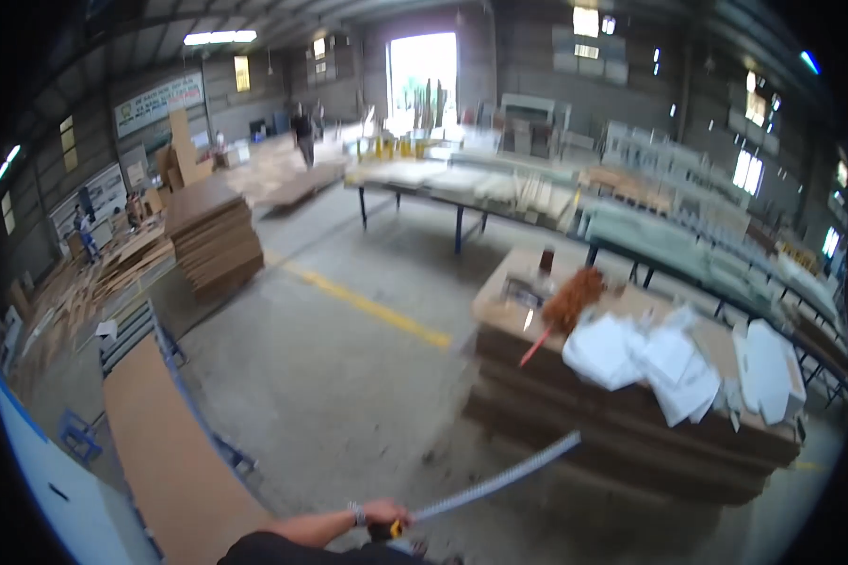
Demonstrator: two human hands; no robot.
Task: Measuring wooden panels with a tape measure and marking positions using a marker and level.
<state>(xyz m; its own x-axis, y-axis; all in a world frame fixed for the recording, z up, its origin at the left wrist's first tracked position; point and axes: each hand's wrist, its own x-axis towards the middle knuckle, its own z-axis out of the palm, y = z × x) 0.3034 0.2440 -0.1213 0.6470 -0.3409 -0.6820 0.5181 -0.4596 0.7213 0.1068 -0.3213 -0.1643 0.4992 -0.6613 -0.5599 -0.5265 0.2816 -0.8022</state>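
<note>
My left hand (384, 512) is closed around a black and yellow tape measure (386, 530), low in the middle of the view. A band circles the wrist, and a dark sleeve covers the upper arm. The pale metal blade of the tape reaches out to the right and slightly upward, its free end in the air in front of a stack of brown boards (622, 443). My right hand does not show.
White papers (641, 363), a brown duster (573, 299) and a red stick lie on the stack. A roller conveyor carries a long brown board (165, 443) at left. Beyond stand a board pile (215, 240) and long tables (424, 179). Several people are farther back.
</note>
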